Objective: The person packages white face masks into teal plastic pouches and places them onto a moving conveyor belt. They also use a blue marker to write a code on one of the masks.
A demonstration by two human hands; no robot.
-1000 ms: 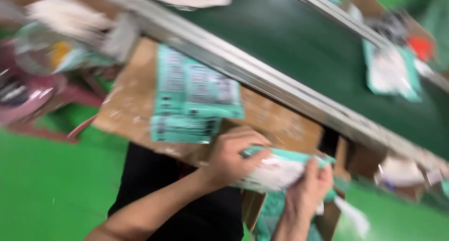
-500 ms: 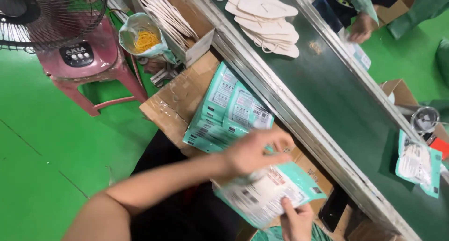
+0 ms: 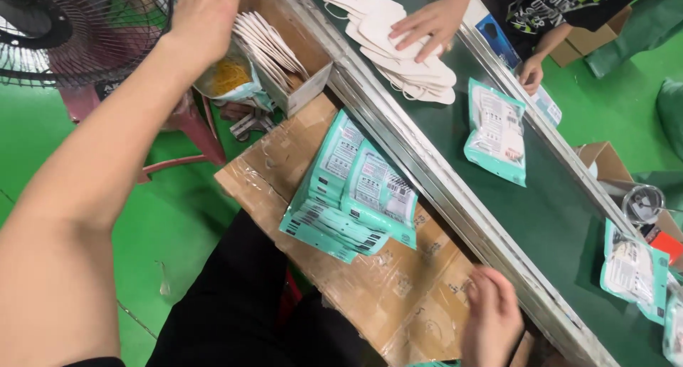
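My left hand [image 3: 203,18] is stretched far up to the left, over the near end of a cardboard box [image 3: 313,79] that holds a row of white masks [image 3: 267,43]. Its fingers are cut off by the frame's top edge. My right hand [image 3: 491,324] lies low on the taped cardboard worktop [image 3: 398,281], beside the metal rail [image 3: 441,196] of the conveyor, fingers curled. A sliver of teal shows under it at the bottom edge. Between my hands a stack of teal flat pouches [image 3: 356,196] sits on the cardboard.
The green conveyor belt [image 3: 555,203] carries filled teal pouches [image 3: 496,132] and a pile of white masks [image 3: 405,61], on which another person's hand [image 3: 427,25] rests. A fan [image 3: 78,25] and a red stool [image 3: 188,135] stand to the left on the green floor.
My left hand has left the pouch in front of me and swung up left to the mask box. The pouch has dropped out of view and my right hand is lower.
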